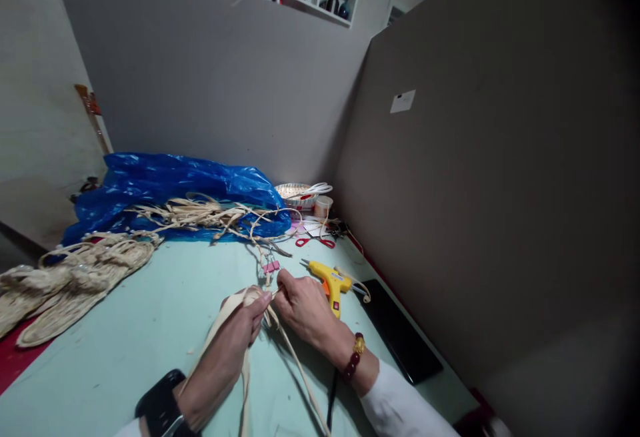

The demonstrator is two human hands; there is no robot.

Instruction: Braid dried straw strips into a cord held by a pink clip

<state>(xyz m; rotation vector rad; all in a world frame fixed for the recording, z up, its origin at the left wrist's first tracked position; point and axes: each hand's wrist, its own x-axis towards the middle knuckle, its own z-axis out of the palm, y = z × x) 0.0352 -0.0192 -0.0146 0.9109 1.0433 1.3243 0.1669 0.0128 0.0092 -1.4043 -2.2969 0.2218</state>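
Pale flat plant-fibre strips hang down from between my two hands over the light green tabletop. My left hand is closed, thumb and fingers pinching the strips near where they meet; one strip runs back over its wrist. My right hand is closed on the same fibre strips, its fingertips just right of the left thumb. Just beyond my fingers, a pink binder clip sits at the upper end of the fibre work. Exactly how the strips cross is hidden by my fingers.
A yellow glue gun lies right of my right hand, near a black flat slab. Behind are red-handled scissors and a woven basket. A blue plastic bag holds loose fibre; woven slippers lie left. Grey partitions enclose the table.
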